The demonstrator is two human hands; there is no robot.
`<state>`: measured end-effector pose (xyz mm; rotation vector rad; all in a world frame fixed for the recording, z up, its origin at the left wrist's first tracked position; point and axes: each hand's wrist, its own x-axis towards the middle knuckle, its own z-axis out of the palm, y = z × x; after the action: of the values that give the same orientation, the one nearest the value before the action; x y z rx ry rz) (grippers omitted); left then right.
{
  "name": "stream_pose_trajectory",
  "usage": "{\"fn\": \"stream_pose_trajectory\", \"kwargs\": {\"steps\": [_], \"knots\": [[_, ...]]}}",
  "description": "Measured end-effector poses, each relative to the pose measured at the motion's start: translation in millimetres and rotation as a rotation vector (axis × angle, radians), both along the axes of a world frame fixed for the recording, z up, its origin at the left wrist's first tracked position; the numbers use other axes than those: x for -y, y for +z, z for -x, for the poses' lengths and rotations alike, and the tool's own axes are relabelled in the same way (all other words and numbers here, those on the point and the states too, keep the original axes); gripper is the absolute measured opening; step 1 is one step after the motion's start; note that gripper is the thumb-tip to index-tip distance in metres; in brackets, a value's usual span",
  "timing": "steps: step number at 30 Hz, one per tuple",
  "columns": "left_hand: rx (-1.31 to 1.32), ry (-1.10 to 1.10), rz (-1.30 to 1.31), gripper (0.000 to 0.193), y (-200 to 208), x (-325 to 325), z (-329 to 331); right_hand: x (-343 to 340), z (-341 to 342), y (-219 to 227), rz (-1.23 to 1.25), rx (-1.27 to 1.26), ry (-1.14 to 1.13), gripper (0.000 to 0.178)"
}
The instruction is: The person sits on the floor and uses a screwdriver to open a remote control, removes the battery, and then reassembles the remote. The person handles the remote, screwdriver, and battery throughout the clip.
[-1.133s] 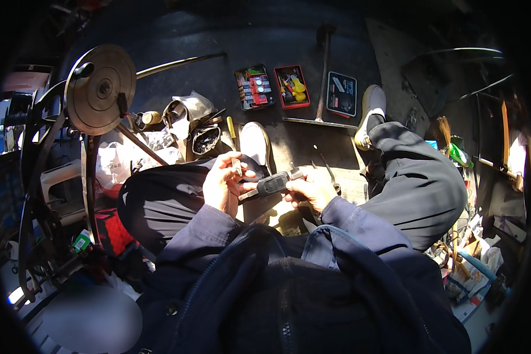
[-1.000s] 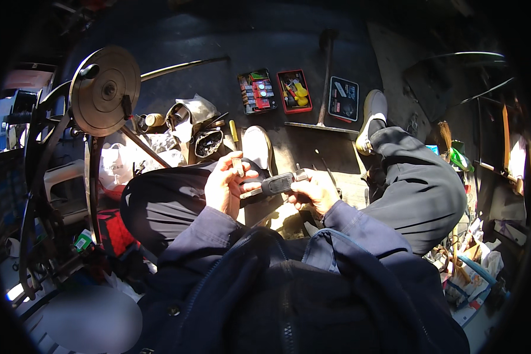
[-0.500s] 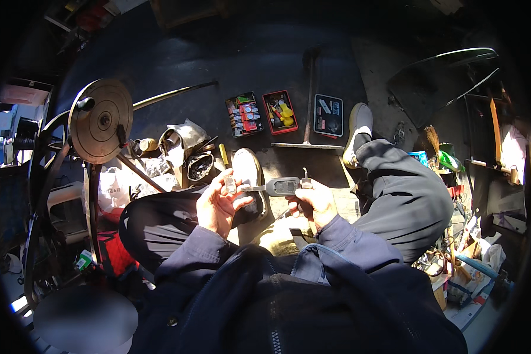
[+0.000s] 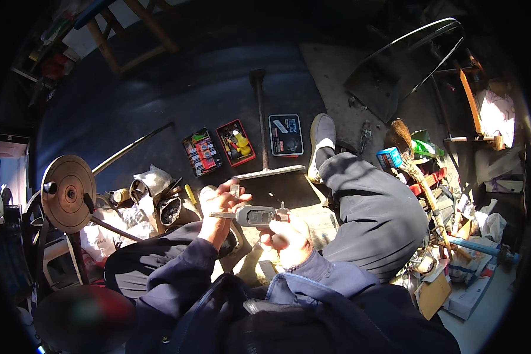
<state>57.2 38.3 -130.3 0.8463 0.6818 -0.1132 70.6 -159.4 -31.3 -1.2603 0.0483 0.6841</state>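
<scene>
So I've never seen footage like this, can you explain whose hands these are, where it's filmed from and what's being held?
No machine here: these are the bare hands of the person wearing the camera. It sits on their head, looking down through a fisheye lens, so straight edges bend near the rim. Picture left is their own left.

The right hand holds a grey tool whose metal bar reaches across to the left hand. That hand pinches a small pale piece, too small to identify.

Ahead, on the dark floor, are a black tray of small packs, a red tray with yellow items, a T-shaped metal piece and a dark flat case.
</scene>
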Motion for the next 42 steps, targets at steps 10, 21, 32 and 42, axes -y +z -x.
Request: {"fn": "stream_pose_trajectory", "kwargs": {"steps": [10,21,32,42], "knots": [[-0.053,-0.213,0.127,0.039,-87.4,58.9,-158.3,18.0,-29.8,4.7,-0.184,-0.497,-0.472,0.02],[-0.19,-0.184,0.166,0.07,-157.3,83.6,-210.1,25.6,-38.6,-20.0,0.186,-0.285,-0.462,0.012],[-0.103,-0.133,0.343,0.052,-55.3,72.4,-113.9,22.3,-32.6,-12.5,0.029,-0.491,-0.547,0.019],[0.204,-0.07,0.511,0.067,73.5,69.8,-2.9,3.9,-11.3,-0.6,-0.137,-0.606,-0.199,0.018]]}}
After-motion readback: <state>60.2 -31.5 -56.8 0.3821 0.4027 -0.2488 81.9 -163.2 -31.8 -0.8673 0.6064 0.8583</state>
